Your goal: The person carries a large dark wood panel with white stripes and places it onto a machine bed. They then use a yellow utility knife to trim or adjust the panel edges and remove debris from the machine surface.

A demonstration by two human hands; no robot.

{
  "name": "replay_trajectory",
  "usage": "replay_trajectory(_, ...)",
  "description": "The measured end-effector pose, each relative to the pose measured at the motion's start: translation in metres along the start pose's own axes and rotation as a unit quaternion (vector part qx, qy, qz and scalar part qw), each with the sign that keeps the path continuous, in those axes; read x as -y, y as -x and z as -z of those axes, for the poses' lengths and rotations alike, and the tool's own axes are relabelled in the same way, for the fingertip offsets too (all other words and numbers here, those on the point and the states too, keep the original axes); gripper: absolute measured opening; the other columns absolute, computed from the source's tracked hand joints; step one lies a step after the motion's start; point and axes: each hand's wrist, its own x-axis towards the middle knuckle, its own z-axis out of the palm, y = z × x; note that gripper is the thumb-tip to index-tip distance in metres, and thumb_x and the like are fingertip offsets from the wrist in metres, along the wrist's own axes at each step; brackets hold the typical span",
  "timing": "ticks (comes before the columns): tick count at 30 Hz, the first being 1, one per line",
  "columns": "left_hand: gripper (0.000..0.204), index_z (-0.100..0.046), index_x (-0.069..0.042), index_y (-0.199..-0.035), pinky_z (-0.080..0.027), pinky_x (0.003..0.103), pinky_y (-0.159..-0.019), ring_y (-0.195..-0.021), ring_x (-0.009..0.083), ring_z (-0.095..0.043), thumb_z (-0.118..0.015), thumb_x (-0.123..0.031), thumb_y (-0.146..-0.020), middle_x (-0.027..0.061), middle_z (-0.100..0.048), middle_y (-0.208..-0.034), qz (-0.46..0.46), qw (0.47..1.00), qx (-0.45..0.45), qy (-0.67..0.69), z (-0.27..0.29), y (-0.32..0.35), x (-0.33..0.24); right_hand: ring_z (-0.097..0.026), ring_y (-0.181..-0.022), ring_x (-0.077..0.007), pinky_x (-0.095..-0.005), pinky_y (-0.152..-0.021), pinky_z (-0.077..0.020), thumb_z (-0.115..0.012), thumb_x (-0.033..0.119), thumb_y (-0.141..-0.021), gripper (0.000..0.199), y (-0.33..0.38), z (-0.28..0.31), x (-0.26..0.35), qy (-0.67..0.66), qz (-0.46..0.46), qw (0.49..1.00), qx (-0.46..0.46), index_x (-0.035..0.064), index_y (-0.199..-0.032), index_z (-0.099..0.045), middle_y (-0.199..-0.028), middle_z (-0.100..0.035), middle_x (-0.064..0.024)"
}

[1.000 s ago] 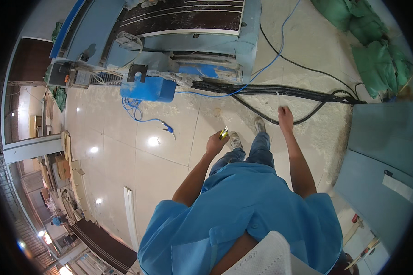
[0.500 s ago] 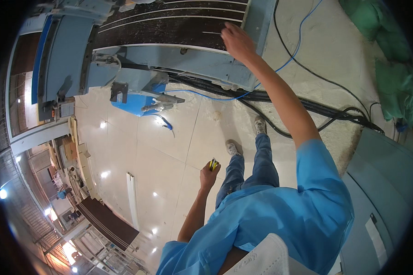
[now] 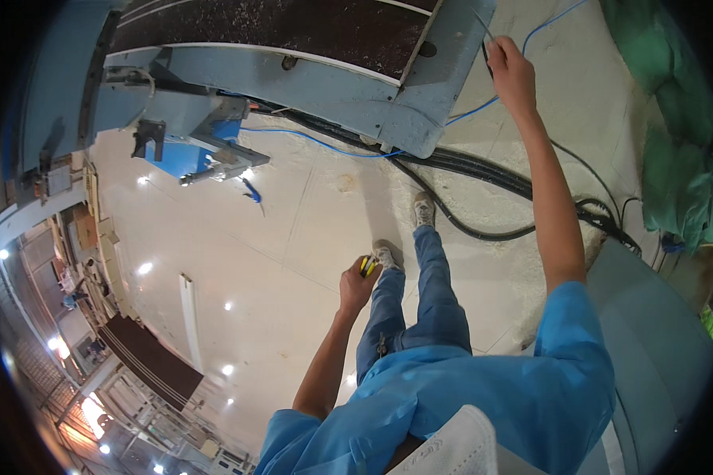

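Note:
My right hand (image 3: 513,77) is raised beyond the right end of the machine bed, its fingers closed on a thin, light-coloured strip (image 3: 483,27) that points up and left. Left of it, a dark brown panel (image 3: 317,41) with white lines lies on the blue-grey machine bed (image 3: 325,91). Low over the floor in front of my legs, my left hand (image 3: 356,289) is closed around a small yellow-and-black tool (image 3: 367,266). The fingers cover most of the tool, so its exact kind is hidden.
Thick black cables (image 3: 483,172) and a blue hose (image 3: 317,143) run along the dusty floor below the bed. Green sacks (image 3: 681,166) stand at the right, above a grey-green cabinet (image 3: 650,332). A blue-handled tool (image 3: 251,191) hangs beside the machine; a white bar (image 3: 190,317) lies left.
My right hand has moved right, off the panel and past the bed's end, with the thin strip in it. My left hand keeps the yellow-and-black tool. The view has shifted.

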Motion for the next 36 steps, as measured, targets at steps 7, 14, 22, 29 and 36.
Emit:
replay_trajectory(7, 0.045, -0.065, -0.012, -0.114, -0.052, 0.049, -0.075, -0.088, 0.0393, -0.067, -0.064, -0.047, -0.085, 0.0193, -0.07, -0.09, 0.088, 0.981, 0.109, -0.133, -0.097, -0.009, 0.146, -0.059, -0.069, -0.0197, -0.0345, -0.068, -0.0492, -0.071, 0.03, -0.086, 0.034, -0.075, -0.058, 0.026, -0.097, 0.053, 0.994, -0.01, 0.0008, -0.102, -0.061, -0.075, -0.062, -0.0091)
replay_trajectory(14, 0.03, -0.066, -0.018, -0.108, -0.054, 0.049, -0.075, -0.09, 0.037, -0.068, -0.064, -0.038, -0.085, 0.0155, -0.071, -0.095, 0.109, 0.955, 0.183, -0.206, -0.173, -0.008, 0.229, -0.057, -0.068, -0.0101, -0.0269, -0.062, -0.0469, -0.076, 0.021, -0.083, 0.024, -0.101, -0.057, 0.012, -0.083, 0.097, 0.989, 0.072, 0.0037, -0.093, -0.063, -0.074, -0.063, -0.0025)
replay_trajectory(22, 0.023, -0.066, -0.019, -0.102, -0.054, 0.049, -0.073, -0.084, 0.0361, -0.069, -0.065, -0.033, -0.084, 0.0123, -0.072, -0.093, 0.11, 0.979, 0.045, -0.166, -0.195, -0.02, 0.233, -0.059, -0.074, -0.0095, -0.0273, -0.066, -0.0492, -0.075, 0.017, -0.084, 0.018, -0.098, -0.064, -0.008, -0.045, 0.126, 0.991, 0.011, 0.0016, -0.09, -0.066, -0.079, -0.067, -0.0027)
replay_trajectory(29, 0.023, -0.066, -0.019, -0.102, -0.054, 0.049, -0.071, -0.083, 0.0363, -0.069, -0.065, -0.033, -0.083, 0.012, -0.072, -0.091, 0.112, 0.975, 0.06, -0.181, -0.202, -0.023, 0.239, -0.06, -0.071, -0.0137, -0.0305, -0.065, -0.0502, -0.075, 0.02, -0.085, 0.023, -0.093, -0.063, -0.008, 0.023, 0.155, 0.988, 0.017, -0.0001, -0.09, -0.067, -0.077, -0.067, -0.0064)
replay_trajectory(36, 0.034, -0.065, -0.014, -0.107, -0.053, 0.05, -0.071, -0.081, 0.0395, -0.068, -0.067, -0.039, -0.084, 0.0167, -0.07, -0.087, 0.051, 0.991, 0.036, -0.116, -0.19, -0.031, 0.227, -0.059, -0.066, -0.0191, -0.0345, -0.064, -0.0467, -0.063, 0.04, -0.092, 0.033, -0.062, -0.028, -0.009, 0.148, 0.137, 0.979, 0.027, 0.0098, -0.105, -0.063, -0.075, -0.064, -0.0046)
